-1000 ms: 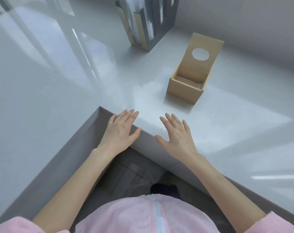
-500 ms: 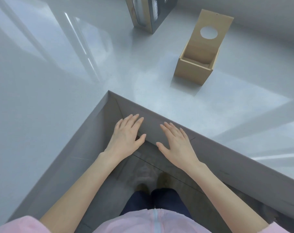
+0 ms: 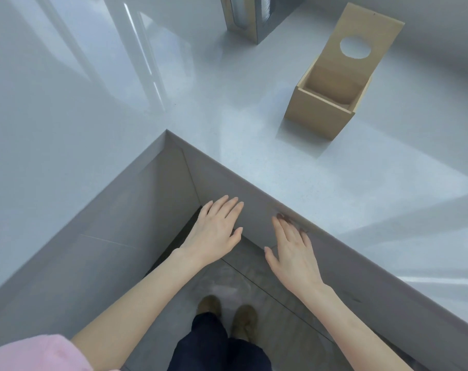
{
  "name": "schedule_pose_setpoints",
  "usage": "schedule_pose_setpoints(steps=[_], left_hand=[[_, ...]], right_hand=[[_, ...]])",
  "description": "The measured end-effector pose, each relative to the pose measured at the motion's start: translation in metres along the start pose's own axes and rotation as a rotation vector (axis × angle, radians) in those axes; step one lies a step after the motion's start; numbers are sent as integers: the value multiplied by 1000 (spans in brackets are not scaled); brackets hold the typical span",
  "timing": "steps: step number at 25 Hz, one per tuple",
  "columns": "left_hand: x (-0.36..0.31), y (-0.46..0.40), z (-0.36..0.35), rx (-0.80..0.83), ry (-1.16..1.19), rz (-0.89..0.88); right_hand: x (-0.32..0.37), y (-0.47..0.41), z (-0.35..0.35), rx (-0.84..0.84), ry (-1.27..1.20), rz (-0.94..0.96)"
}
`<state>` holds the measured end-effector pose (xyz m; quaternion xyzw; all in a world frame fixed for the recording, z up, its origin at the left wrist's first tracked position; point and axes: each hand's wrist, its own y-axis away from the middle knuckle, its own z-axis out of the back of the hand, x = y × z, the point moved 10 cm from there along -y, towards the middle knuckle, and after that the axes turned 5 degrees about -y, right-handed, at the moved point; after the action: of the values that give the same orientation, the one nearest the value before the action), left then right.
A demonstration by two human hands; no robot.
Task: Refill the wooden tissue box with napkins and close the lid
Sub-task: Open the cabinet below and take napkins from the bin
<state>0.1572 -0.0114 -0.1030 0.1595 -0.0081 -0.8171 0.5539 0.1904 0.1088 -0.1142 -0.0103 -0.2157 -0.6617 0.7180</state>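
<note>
- Left hand (image 3: 214,232) flat, fingers (image 3: 228,208) spread and holding nothing, in front of the bench (image 3: 254,162) edge
- Right hand (image 3: 294,253) likewise empty, its fingertips by the bench front
- Wooden box (image 3: 318,113) stands on the bench well beyond the fingers, lid (image 3: 369,30) raised

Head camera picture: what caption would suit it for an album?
Both hands, left and right, open and empty below the counter edge; wooden tissue box stands open, lid up.

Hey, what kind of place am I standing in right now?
Probably a café or canteen service counter: a glossy grey L-shaped countertop, an open wooden tissue box awaiting napkins, and a cup dispenser at the back.
</note>
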Motion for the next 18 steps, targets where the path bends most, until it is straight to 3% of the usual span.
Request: schedule_pose_setpoints(steps=[7, 18], left_hand=[[-32, -39, -40, -112, -215, -172], [-37, -70, -60, -213, -150, -41]], right_hand=[[-46, -17, -23, -226, 157, -54], [-69, -27, -27, -452, 206, -43]])
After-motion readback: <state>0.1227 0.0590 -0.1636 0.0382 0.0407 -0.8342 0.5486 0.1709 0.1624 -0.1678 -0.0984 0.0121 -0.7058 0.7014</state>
